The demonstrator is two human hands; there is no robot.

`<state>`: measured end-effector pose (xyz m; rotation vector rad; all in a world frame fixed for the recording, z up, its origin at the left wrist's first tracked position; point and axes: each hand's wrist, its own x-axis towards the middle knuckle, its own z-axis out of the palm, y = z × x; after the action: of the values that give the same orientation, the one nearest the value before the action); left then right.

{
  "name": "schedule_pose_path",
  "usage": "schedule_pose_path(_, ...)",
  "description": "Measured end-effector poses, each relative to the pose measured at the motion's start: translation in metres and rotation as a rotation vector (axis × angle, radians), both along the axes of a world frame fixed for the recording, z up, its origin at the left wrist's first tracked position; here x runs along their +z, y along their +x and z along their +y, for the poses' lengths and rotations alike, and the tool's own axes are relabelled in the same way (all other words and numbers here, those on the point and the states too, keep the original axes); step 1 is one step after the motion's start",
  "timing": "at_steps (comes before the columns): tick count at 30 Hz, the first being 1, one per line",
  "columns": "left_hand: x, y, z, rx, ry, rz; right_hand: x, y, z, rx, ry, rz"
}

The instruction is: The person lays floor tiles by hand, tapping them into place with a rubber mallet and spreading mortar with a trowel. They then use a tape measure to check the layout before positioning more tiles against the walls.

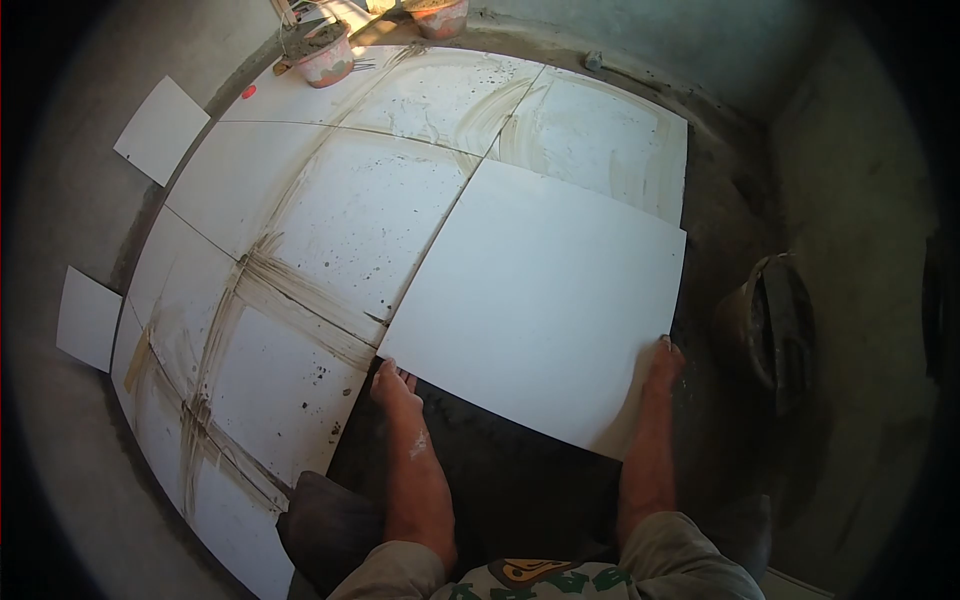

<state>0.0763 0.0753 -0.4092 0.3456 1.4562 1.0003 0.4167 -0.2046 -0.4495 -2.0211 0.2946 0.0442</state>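
Note:
A large clean white tile (540,300) lies or is held over the dark floor, its far edge overlapping a smeared tile (600,140) behind it. My left hand (393,383) grips its near left corner, with fingers partly under the edge. At the right edge, my right hand (670,362) holds the same tile near its lower right corner. Along the left, the tile's edge runs beside the laid tiles (370,220), which carry grey smears and specks.
Two mortar-stained tubs (325,62) (438,18) stand at the far left. A dark bucket (765,320) is at the right by the wall. Small white tile pieces (163,130) (88,318) lean at the left wall. A red object (249,92) lies on the tiles.

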Motion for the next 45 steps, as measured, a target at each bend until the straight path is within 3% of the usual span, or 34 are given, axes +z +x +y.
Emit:
schedule_pose_path(9,0.007,0.002,0.002,0.030,-0.001,0.007,0.009,-0.009,0.007,0.030,-0.037,0.079)
schedule_pose_path(12,0.008,0.005,0.000,0.026,0.004,0.010,0.005,-0.009,0.008,-0.039,0.059,-0.001)
schedule_pose_path(14,0.005,0.005,0.001,0.025,-0.012,0.011,0.013,-0.007,0.010,-0.008,-0.070,0.007)
schedule_pose_path(21,-0.007,0.001,0.005,0.046,-0.046,-0.004,0.014,-0.011,0.008,0.029,-0.104,-0.024)
schedule_pose_path(23,-0.008,0.001,0.003,0.044,-0.048,0.006,0.002,-0.006,0.004,0.012,-0.060,0.065)
schedule_pose_path(36,0.001,0.006,0.010,0.039,-0.008,0.029,-0.006,-0.012,0.014,-0.044,0.070,0.027)
schedule_pose_path(41,-0.002,0.005,0.014,-0.006,-0.030,0.068,-0.005,-0.017,0.010,0.015,-0.176,0.063)
schedule_pose_path(45,-0.003,0.007,0.009,-0.004,-0.048,0.110,0.005,-0.018,0.010,0.025,-0.168,0.044)
